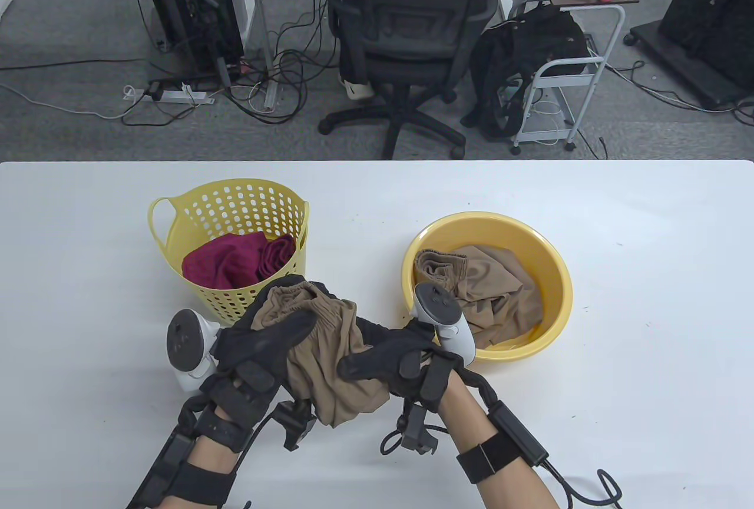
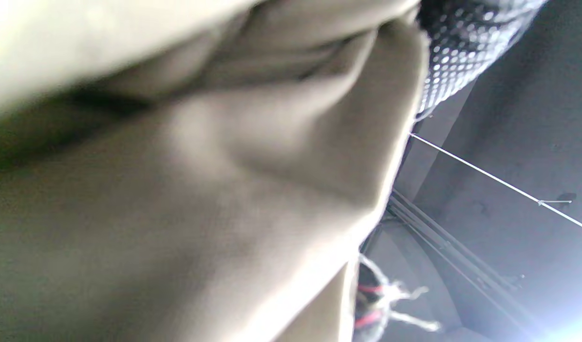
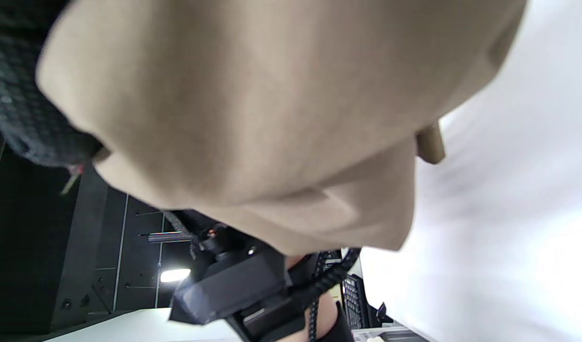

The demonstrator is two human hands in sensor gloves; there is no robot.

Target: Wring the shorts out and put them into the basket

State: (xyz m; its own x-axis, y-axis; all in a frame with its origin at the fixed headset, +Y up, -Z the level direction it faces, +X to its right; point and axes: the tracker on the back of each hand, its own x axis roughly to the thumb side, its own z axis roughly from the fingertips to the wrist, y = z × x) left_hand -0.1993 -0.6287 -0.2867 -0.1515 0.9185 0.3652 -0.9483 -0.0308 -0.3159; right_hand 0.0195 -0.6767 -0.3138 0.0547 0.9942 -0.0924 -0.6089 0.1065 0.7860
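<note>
Both hands clamped on the tan shorts (image 1: 330, 356), bunched just in front of the yellow basket (image 1: 235, 250): left hand (image 1: 259, 350) nearer it, right hand (image 1: 394, 362) farther. Shorts' long axis ran toward basket.

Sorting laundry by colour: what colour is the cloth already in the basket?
Dark red cloth, clearest in the table view.

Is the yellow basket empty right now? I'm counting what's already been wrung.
No, the yellow basket already holds a dark red garment.
</note>
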